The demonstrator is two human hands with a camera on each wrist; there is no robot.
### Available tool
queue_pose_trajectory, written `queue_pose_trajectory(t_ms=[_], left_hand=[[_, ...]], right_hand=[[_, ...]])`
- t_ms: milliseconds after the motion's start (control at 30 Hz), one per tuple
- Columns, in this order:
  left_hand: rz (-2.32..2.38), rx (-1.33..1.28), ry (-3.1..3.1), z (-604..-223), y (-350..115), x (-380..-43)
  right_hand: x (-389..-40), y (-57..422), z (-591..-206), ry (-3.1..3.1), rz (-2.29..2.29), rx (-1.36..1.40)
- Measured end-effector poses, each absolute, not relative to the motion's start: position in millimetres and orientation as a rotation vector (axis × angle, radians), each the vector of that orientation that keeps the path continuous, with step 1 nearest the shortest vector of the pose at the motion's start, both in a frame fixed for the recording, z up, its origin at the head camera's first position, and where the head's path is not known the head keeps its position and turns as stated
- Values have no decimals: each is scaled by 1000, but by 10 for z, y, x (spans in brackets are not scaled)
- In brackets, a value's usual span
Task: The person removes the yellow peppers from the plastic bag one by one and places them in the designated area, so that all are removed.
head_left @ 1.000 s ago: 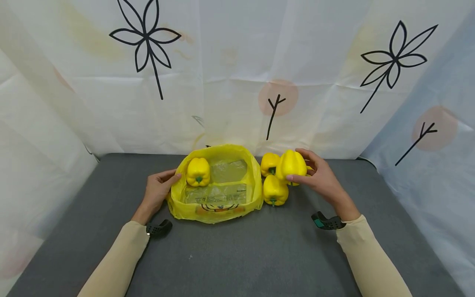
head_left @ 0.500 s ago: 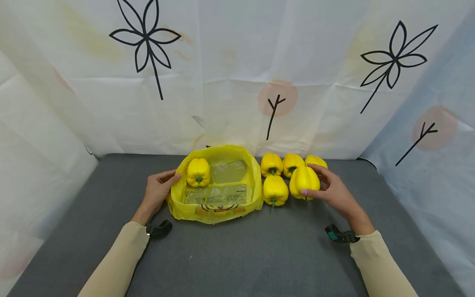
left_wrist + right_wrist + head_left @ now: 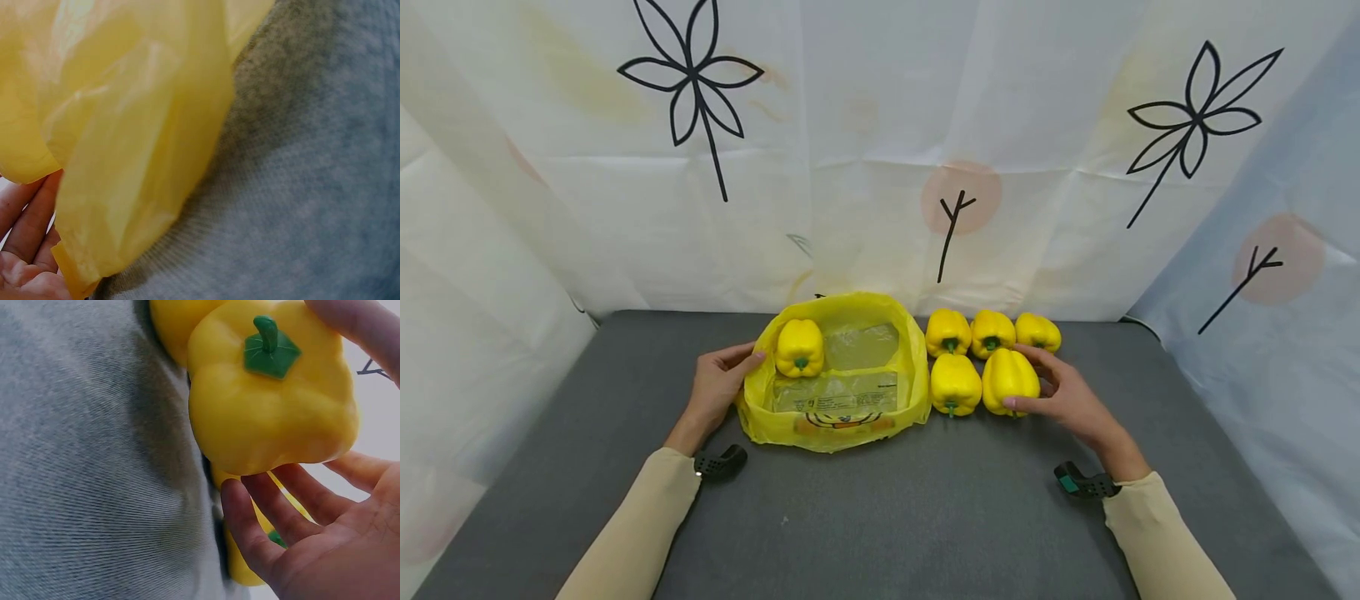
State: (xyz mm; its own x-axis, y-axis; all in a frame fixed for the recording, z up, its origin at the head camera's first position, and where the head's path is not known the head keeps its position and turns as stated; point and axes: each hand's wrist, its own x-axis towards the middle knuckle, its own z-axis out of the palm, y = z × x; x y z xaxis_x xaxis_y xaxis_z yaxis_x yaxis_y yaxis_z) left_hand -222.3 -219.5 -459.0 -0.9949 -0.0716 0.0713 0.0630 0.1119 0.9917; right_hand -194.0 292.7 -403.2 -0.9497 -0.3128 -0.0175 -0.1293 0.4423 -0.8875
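My right hand (image 3: 1063,400) holds a yellow bell pepper (image 3: 1009,379) between thumb and fingers at the front right of a group of peppers. In the right wrist view this bell pepper (image 3: 269,394) shows its green stem, with the fingers along one side and the thumb on the other. My left hand (image 3: 717,387) pinches the left rim of a yellow plastic bag (image 3: 831,435), which stands with its mouth wide. One yellow bell pepper (image 3: 800,347) lies inside at the left. Bag folds (image 3: 137,144) hide part of the left hand in its wrist view.
Beside the bag's right side, another pepper (image 3: 955,385) sits in the front row. Behind stand three more: a left one (image 3: 948,331), a middle one (image 3: 992,332) and a right one (image 3: 1038,332). A printed cloth wall (image 3: 865,208) rises behind the grey table (image 3: 880,525).
My right hand has carried the bell pepper right and toward me, then lowered it into the front row beside the other pepper. The left hand stays at the bag's rim.
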Motion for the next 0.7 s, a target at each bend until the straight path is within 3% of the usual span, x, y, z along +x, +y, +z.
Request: queue_pose_trajectory(t_ms=[700], left_hand=[[-2036,0,-2264,-4586,-2197,-2198]], right_hand=[[-1952,2865,-4143,2547,-1483,-357]])
